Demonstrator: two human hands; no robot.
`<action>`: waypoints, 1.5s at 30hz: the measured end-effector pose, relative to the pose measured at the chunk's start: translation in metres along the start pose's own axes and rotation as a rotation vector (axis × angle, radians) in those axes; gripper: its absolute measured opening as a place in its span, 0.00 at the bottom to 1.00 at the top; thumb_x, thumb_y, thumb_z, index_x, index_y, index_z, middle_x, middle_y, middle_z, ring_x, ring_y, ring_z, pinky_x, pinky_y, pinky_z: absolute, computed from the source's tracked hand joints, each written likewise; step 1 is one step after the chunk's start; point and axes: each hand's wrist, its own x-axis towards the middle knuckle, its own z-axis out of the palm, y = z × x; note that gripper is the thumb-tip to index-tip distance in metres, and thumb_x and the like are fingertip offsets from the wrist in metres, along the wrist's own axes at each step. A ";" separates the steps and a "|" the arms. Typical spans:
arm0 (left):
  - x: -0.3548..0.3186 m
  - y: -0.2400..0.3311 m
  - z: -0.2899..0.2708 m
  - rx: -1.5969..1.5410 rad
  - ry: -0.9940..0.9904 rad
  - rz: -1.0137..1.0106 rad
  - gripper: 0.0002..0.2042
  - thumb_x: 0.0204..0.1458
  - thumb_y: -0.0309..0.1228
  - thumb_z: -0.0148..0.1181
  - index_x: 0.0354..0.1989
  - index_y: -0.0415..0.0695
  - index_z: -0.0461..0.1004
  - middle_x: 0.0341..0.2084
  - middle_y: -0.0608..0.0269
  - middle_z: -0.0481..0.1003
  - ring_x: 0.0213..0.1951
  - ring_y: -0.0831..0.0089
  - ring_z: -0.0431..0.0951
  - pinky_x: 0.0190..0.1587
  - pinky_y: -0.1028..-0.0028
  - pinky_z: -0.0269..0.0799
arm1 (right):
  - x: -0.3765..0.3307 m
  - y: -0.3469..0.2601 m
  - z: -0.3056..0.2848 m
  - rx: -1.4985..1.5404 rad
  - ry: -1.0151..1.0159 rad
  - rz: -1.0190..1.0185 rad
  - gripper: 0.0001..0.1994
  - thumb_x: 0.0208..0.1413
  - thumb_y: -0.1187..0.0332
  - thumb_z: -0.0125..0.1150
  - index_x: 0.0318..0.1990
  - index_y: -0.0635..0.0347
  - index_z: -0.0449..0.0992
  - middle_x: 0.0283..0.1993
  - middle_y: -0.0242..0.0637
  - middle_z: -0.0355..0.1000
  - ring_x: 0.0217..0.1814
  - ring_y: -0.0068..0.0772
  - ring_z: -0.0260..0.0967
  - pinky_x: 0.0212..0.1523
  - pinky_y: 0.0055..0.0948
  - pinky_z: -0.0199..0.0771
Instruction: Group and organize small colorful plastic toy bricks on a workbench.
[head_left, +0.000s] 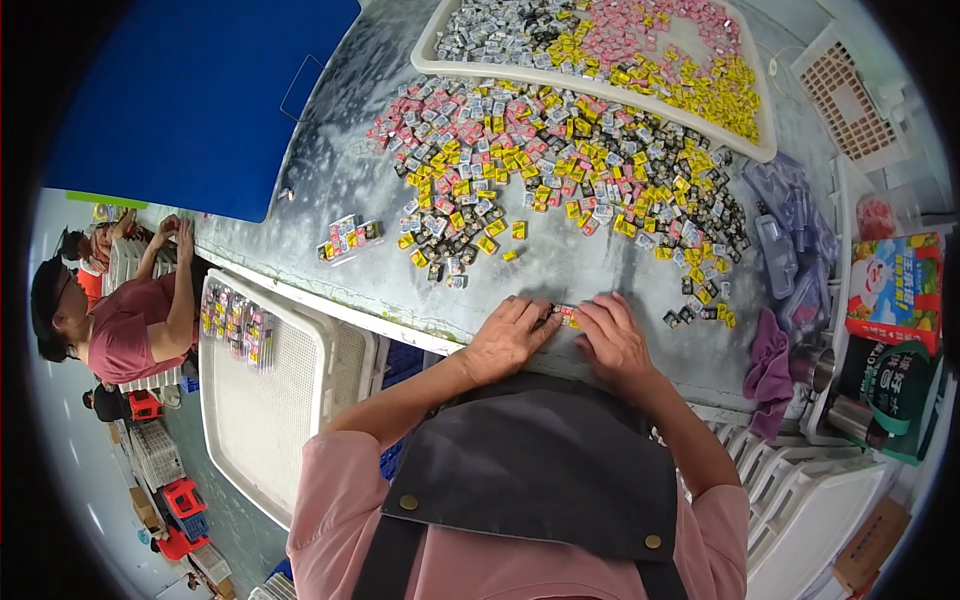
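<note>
At the table's near edge, my left hand [510, 338] and my right hand [614, 336] face each other with bent fingers. Between their fingertips is a short row of small block-shaped pieces [569, 317], pinched from both ends; my fingers partly cover it. Beyond my hands spreads a loose heap of similar pieces [590, 180] in pink, yellow, white and black. A clear tray [352, 240] packed with such pieces lies on the table to the left.
A white tub [600, 78] of sorted pieces stands at the back. Clear plastic trays [790, 230] and a purple cloth [768, 370] lie right. A blue panel [190, 100] stands far left. Below it, a white crate [265, 420] holds filled trays; a co-worker [125, 320] sits beyond.
</note>
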 end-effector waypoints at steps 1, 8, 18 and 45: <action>0.000 0.000 0.000 0.006 0.001 0.002 0.22 0.50 0.29 0.55 0.56 0.40 0.75 0.49 0.51 0.70 0.49 0.57 0.72 0.52 0.61 0.70 | 0.003 -0.001 0.000 0.068 0.018 0.031 0.23 0.49 0.69 0.67 0.54 0.66 0.74 0.54 0.44 0.71 0.60 0.48 0.66 0.67 0.51 0.61; 0.000 0.000 0.003 0.001 -0.017 0.014 0.23 0.50 0.30 0.53 0.55 0.36 0.74 0.49 0.50 0.70 0.50 0.56 0.70 0.54 0.61 0.67 | 0.004 0.009 0.009 0.090 -0.028 -0.034 0.24 0.46 0.70 0.70 0.53 0.64 0.75 0.53 0.42 0.72 0.60 0.48 0.65 0.66 0.52 0.63; 0.009 -0.008 -0.006 -0.142 0.177 -0.129 0.21 0.48 0.26 0.62 0.53 0.38 0.75 0.46 0.49 0.72 0.47 0.55 0.72 0.52 0.62 0.69 | -0.006 -0.009 -0.006 0.012 -0.256 0.066 0.39 0.50 0.57 0.69 0.67 0.67 0.61 0.75 0.50 0.54 0.79 0.50 0.45 0.77 0.57 0.37; 0.069 -0.065 0.011 -0.004 0.293 -0.360 0.15 0.48 0.27 0.65 0.46 0.40 0.77 0.42 0.54 0.73 0.46 0.54 0.70 0.54 0.57 0.63 | 0.089 0.048 0.020 -0.017 0.179 0.082 0.21 0.52 0.74 0.63 0.55 0.62 0.74 0.58 0.40 0.72 0.63 0.45 0.64 0.65 0.45 0.63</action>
